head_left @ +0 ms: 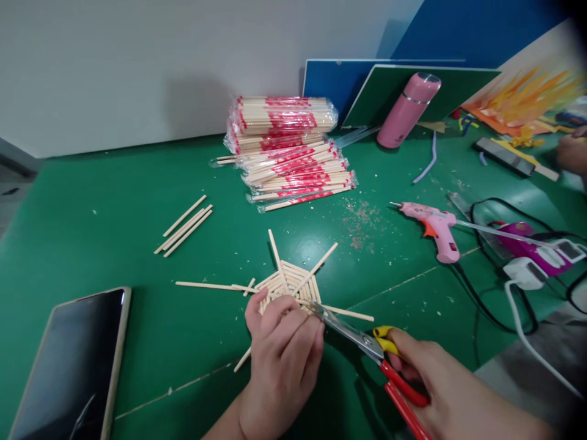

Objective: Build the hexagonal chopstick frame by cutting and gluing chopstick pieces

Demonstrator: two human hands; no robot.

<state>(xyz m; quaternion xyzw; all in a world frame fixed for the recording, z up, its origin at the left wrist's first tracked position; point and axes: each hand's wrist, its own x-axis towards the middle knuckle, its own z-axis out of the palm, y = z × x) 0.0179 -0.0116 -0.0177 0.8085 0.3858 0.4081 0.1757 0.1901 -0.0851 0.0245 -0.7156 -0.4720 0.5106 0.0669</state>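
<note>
While the green bench [192, 342] runs left of the stick web [285, 281] to the phone [73, 366] and behind it to the wrapped stick packs [288, 146], the pink glue gun [433, 226] limits room to its right, bench edge further out at lower right. Left hand [282, 354] curled over, clamped on the web's near part; right hand [440, 373] closed round handles of scissors [353, 336], tips at the web beside the left fingers, contact unclear. Web lies flat, pale sticks layered in nested rings, long spokes jutting out, near side hidden.
</note>
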